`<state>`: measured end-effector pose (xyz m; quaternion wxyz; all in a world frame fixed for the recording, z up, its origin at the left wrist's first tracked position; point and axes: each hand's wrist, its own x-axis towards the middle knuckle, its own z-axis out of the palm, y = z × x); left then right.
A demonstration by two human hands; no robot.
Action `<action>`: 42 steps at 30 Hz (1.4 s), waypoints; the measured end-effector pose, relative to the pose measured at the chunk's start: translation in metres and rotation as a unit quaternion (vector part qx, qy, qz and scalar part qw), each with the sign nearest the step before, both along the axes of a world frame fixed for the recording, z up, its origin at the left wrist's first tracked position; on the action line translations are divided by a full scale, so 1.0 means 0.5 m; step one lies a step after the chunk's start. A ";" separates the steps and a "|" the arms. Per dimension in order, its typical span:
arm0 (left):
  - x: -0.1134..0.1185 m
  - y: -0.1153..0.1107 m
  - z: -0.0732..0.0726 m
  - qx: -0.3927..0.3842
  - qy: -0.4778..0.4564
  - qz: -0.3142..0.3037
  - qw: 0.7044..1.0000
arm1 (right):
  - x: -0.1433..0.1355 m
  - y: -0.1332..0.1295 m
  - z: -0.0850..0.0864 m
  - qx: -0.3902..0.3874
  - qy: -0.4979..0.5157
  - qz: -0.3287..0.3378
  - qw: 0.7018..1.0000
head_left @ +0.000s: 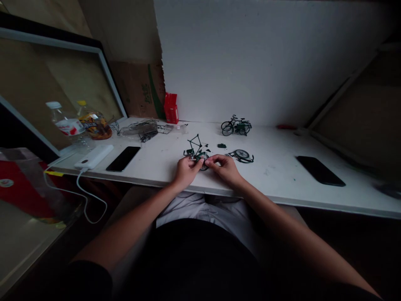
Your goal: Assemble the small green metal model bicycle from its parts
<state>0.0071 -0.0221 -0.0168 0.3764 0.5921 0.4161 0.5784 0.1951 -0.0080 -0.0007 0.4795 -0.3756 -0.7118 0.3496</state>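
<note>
My left hand (186, 170) is closed, its thumb and fingers pinching a small dark green model bicycle part with a wheel (204, 166). Against the same wheel part, the fingertips of my right hand (226, 168) are pinched together. The fingers hide much of the piece. Just beyond my hands lies a thin green bicycle frame (195, 143), near a few tiny dark pieces. To the right are a small dark green piece (222, 146) and another spoked wheel (242, 154) with a curved black part beside it. Farther back stands a model bicycle (235, 126).
A black phone (123, 159) and white power bank (95, 157) with a cable lie left. Behind them stand two bottles (65, 121), clear plastic packaging (140, 128) and a red box (171, 108). Another dark phone-like slab (321, 170) lies right. The white table's front edge (150, 182) is close to me.
</note>
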 end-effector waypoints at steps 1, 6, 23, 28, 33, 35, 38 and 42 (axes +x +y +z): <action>0.001 0.000 0.001 -0.004 -0.010 -0.001 1.000 | -0.003 -0.003 0.001 0.015 -0.003 -0.010 1.000; 0.004 -0.002 0.007 -0.011 -0.025 0.007 1.000 | -0.010 -0.019 0.008 0.051 -0.031 -0.029 0.998; 0.001 0.007 0.002 -0.039 -0.053 -0.019 0.998 | -0.016 -0.032 0.004 0.227 -0.182 -0.099 0.951; 0.001 0.005 0.005 -0.034 -0.061 -0.029 0.997 | -0.018 -0.035 0.003 0.231 -0.191 -0.115 0.947; 0.002 0.006 0.003 -0.033 -0.062 -0.030 0.997 | -0.019 -0.039 0.007 0.229 -0.194 -0.118 0.946; 0.002 0.007 0.002 -0.034 -0.070 -0.035 0.996 | -0.019 -0.038 0.008 0.224 -0.190 -0.112 0.949; 0.002 0.008 0.003 -0.046 -0.094 -0.039 0.994 | -0.017 -0.034 0.008 0.221 -0.163 -0.103 0.956; 0.001 0.008 0.006 -0.069 -0.131 -0.043 0.988 | -0.015 -0.036 0.010 0.241 -0.145 -0.091 0.955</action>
